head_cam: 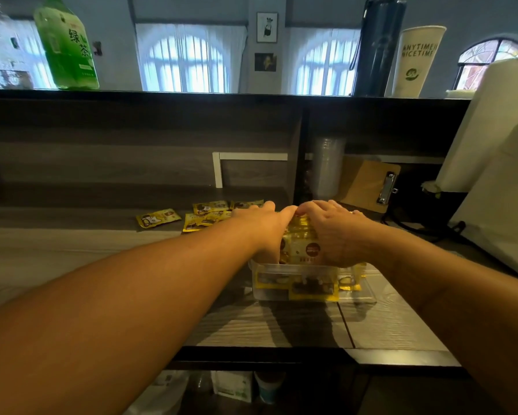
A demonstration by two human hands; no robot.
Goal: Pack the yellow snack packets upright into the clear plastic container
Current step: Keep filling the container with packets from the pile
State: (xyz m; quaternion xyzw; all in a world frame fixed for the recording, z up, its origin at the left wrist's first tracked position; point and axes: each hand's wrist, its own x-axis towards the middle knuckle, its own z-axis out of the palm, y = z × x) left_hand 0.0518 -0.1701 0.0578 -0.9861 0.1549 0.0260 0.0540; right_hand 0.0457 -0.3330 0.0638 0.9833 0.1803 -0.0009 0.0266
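Observation:
A clear plastic container (pixel 362 290) stands on the wooden counter in front of me. Several yellow snack packets (pixel 304 250) stand upright in it, their tops above the rim. My left hand (pixel 263 226) presses against the left side of that stack. On the right side and top of the same stack lies my right hand (pixel 338 232), fingers curled over the packet tops. More yellow packets lie flat on the counter behind: one alone (pixel 158 217) at the left, and a small loose group (pixel 205 215) closer to my left hand.
A raised shelf carries a green tea bottle (pixel 67 43), a dark flask (pixel 379 46) and a paper cup (pixel 416 61). A stack of clear cups (pixel 326 167) and a clipboard (pixel 368 184) stand behind the container. A white machine (pixel 497 163) fills the right side.

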